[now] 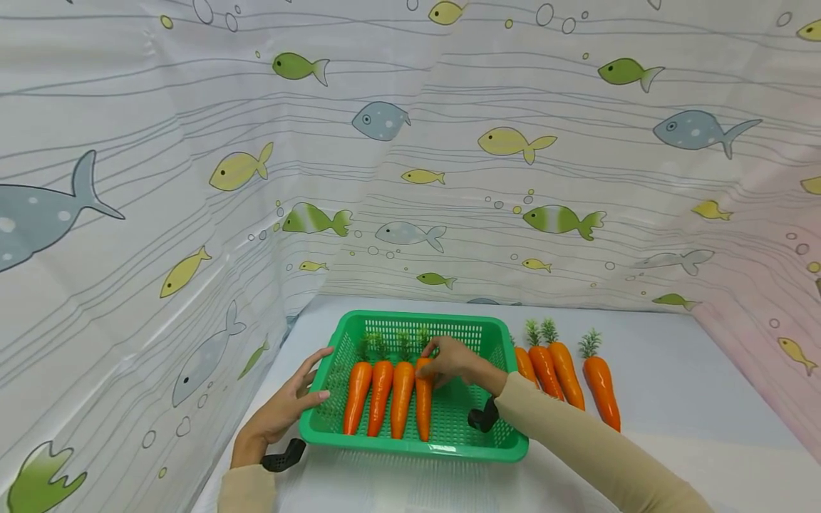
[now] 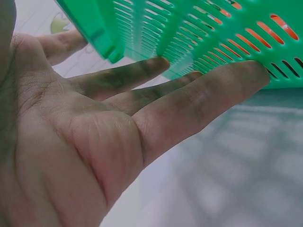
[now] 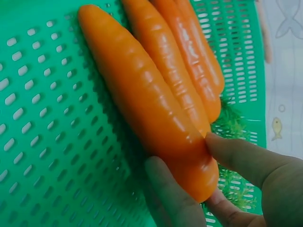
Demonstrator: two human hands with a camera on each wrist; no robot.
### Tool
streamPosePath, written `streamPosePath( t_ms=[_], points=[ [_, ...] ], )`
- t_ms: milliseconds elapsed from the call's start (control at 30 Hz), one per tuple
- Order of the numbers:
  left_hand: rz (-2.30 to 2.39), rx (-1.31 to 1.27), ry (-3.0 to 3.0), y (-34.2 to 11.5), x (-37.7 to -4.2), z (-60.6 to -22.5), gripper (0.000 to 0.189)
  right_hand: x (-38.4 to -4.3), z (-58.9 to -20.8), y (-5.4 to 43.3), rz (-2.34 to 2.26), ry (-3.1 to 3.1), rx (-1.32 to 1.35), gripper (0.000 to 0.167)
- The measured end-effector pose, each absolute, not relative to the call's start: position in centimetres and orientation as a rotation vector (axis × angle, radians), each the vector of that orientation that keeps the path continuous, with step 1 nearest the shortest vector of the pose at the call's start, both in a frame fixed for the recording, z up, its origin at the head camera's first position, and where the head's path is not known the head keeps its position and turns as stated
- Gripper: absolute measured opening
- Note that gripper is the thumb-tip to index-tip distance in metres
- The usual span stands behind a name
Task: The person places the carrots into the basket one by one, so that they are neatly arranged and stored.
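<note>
A green plastic basket [image 1: 462, 452] holds several orange carrots with leafy green tops, lying side by side in a row. My right hand [image 1: 457, 362] reaches inside and pinches the rightmost carrot [image 1: 424, 406] near its leafy end. In the right wrist view the thumb and fingers sit on both sides of that carrot [image 3: 142, 94], which lies on the slotted basket floor. At the basket's left side is my left hand [image 1: 282, 410]. Its fingers [image 2: 203, 101] are extended and touch the outside of the slotted wall in the left wrist view.
Several more carrots [image 1: 564, 374] lie on the white table just right of the basket, partly behind the right forearm. One carrot [image 1: 601, 392] lies a little apart from them. A fish-patterned sheet [image 1: 449, 214] stands behind and at both sides.
</note>
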State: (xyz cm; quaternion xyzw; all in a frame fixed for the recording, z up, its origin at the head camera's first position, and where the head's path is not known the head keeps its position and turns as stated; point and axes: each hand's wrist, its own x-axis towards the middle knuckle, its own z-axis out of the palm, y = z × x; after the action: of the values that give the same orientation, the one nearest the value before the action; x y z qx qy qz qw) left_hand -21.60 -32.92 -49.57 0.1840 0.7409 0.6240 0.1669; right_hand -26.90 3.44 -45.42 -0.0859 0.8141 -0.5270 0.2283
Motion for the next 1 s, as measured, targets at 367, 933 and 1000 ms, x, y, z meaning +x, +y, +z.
streamPosePath(
  t_ms=[367, 933, 1000],
  points=[
    [1.763, 0.52, 2.12, -32.8, -21.4, -49.4, 0.076, -26.4, -44.3, 4.2, -1.359, 2.317, -0.271, 0.035],
    [1.776, 0.536, 2.106, -32.8, -21.5, -49.5, 0.076, -25.4, -39.3, 10.6, -1.604, 2.333, -0.506, 0.039],
    [1.773, 0.543, 2.109, -32.8, -21.5, -49.5, 0.076, -25.2, -39.1, 11.8, -1.622, 2.354, -0.514, 0.04]
  ],
)
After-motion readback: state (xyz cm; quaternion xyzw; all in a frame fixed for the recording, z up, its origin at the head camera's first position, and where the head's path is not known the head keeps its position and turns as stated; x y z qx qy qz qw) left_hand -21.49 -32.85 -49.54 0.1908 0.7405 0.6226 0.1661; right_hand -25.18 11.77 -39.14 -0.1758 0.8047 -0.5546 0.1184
